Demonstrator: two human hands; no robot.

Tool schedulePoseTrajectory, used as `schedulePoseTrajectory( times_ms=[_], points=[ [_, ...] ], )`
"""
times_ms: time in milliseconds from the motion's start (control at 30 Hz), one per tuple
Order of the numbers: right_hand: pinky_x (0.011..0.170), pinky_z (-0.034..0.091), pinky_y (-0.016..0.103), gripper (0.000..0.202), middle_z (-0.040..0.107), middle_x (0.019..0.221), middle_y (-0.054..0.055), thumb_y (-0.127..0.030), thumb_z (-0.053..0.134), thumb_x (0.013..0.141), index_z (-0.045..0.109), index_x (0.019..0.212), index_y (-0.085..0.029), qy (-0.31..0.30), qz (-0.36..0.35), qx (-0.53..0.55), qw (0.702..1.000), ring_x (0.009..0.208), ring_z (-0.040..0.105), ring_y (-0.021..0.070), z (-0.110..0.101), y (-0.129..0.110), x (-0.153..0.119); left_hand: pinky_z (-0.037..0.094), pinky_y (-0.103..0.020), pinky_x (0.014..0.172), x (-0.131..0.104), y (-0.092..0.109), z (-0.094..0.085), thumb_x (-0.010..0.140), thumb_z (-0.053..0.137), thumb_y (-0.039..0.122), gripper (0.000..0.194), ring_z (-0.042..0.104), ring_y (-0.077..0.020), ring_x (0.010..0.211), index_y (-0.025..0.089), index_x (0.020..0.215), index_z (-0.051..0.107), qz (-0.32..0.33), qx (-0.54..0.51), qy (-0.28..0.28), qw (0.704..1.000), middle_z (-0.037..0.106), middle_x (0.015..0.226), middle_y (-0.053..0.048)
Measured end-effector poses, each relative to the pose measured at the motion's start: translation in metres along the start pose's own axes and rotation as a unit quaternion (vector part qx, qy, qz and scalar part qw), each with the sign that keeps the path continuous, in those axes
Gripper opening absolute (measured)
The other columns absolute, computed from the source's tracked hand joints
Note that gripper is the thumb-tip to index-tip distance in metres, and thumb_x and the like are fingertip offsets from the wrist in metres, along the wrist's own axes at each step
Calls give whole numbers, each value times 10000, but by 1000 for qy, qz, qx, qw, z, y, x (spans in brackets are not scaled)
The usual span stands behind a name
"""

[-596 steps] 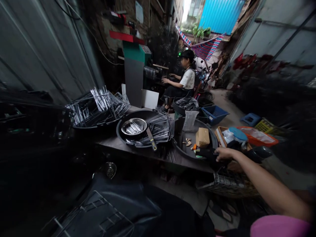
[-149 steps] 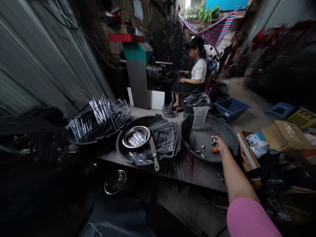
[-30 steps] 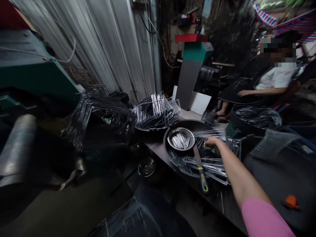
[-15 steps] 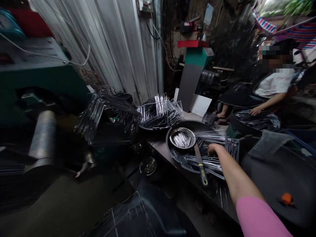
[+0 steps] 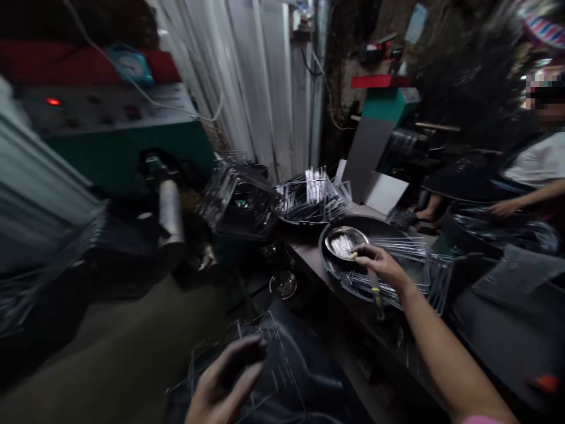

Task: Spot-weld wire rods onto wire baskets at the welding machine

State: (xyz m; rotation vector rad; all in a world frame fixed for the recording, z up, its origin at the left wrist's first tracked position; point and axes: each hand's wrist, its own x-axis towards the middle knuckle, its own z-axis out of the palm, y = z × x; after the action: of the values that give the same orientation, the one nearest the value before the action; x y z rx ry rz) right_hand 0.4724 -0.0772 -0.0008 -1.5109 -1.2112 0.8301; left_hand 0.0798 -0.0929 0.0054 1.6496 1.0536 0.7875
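My right hand (image 5: 382, 266) is above the edge of a steel bowl (image 5: 365, 237), its fingers stretched toward the short metal pins (image 5: 341, 244) inside. A pale yellowish patch shows at a fingertip; no held thing can be made out. Beneath the hand a knife (image 5: 376, 297) with a black and yellow handle lies across the rim of a round black pan (image 5: 324, 259). Bent wire pieces (image 5: 435, 265) fill the pan's right side. Low in front, my left hand (image 5: 229, 377) is blurred, thumb and fingers curved apart, over a wire frame (image 5: 280, 353) on my dark apron (image 5: 318, 377).
Wire frames are piled in another pan (image 5: 313, 203) and on a left stack (image 5: 238, 194). A green machine (image 5: 132, 147) with a roller (image 5: 171, 212) stands left. A small dish (image 5: 283, 285) sits below the bench. At right, a co-worker's hand (image 5: 505, 207) rests at a tub (image 5: 454, 235).
My right hand has moved from the wires in the pan left to the steel bowl. My left hand has come into view at the bottom. The view has turned left.
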Motion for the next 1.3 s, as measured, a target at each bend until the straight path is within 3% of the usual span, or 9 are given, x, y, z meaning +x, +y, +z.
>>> schedulePoseTrajectory(
  times_ms=[67,167,333,400,633,867,1067,1300],
  points=[
    [794,438,295,225,669,841,24,-315,669,690,665,878,-191,-27,-41,44,998,827,593,173,45,-21,-18,502,-267,812,18,23,21,764,602,402,331,624,-175,878,208,1032,598,-23,-85,1,996,674,941,-45],
    [752,447,280,198,666,807,14,-315,677,694,659,853,-197,-100,-38,82,991,781,595,164,98,-41,-42,475,-273,828,39,33,46,744,640,329,357,601,-167,897,180,1059,564,10,-168,14,986,649,950,-58],
    [692,439,241,169,632,715,-12,-334,693,687,640,742,-183,-150,-22,93,984,713,571,134,141,-52,-62,454,-276,798,38,21,50,770,617,237,147,584,-170,877,159,893,634,134,-84,13,987,632,900,-67],
    [679,441,240,181,624,702,-12,-344,696,681,636,727,-180,-143,-15,104,984,699,566,132,149,-51,-65,450,-266,772,33,18,45,793,592,241,122,586,-162,840,157,867,642,132,-66,13,989,637,869,-61],
    [780,451,283,222,670,870,27,-365,635,739,669,880,-197,-114,9,135,984,836,597,173,171,-51,-72,455,-271,775,33,13,42,798,578,287,198,582,-167,838,138,925,608,32,-166,53,984,646,882,-58],
    [707,450,249,155,643,807,24,-272,543,789,643,844,-167,-16,-111,77,991,763,585,138,189,-53,-91,453,-293,806,20,3,45,778,572,375,264,584,-185,871,170,938,612,0,-94,72,993,645,927,-51],
    [656,451,232,108,637,746,17,-187,562,725,652,771,-149,35,-119,88,988,694,577,122,197,-44,-86,471,-342,816,27,-6,44,685,619,481,409,582,-230,890,153,930,613,-50,-42,84,994,643,920,-62],
    [739,453,267,322,650,789,12,-355,693,648,670,894,-149,-61,0,247,967,754,594,137,184,-40,-82,478,-342,861,29,4,40,660,642,492,468,584,-236,958,189,1013,597,-23,-28,47,998,639,1018,-61]
  ],
)
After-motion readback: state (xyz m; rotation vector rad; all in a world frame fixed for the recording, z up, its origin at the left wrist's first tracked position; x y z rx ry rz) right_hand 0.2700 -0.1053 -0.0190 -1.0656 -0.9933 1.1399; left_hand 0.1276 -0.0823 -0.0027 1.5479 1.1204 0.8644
